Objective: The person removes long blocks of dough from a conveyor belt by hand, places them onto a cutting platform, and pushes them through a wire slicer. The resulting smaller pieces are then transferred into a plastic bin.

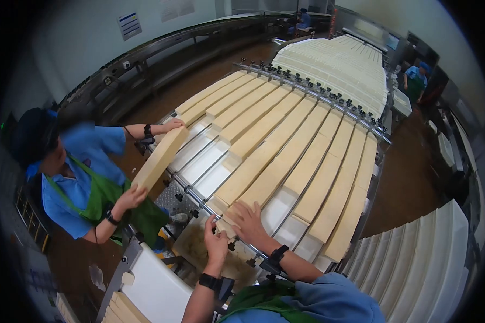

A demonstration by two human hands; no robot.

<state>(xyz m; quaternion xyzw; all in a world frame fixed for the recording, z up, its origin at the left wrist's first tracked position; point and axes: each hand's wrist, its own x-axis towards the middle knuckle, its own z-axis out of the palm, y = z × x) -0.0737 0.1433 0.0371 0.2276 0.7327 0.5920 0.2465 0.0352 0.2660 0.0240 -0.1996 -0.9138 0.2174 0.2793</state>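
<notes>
My right hand (247, 222) lies with fingers spread over the near end of a long pale yellow strip (261, 185) on the conveyor. Just left of it, my left hand (216, 245) is raised at the front rail, finger and thumb apart. A short pale end piece (226, 228) shows between my two hands, right at the rail. Rows of similar long strips (320, 183) lie side by side, with thin metal divider rods (202, 175) between lanes. White belt (280, 209) shows where strips end short of the rail.
At left, a co-worker (86, 177) in a green apron holds one long strip (160, 159) in both hands. Below the front rail is a bin (199, 253) with crumbs. A white side belt (156, 280) carries more strips. Stacked white trays (415, 264) stand at right.
</notes>
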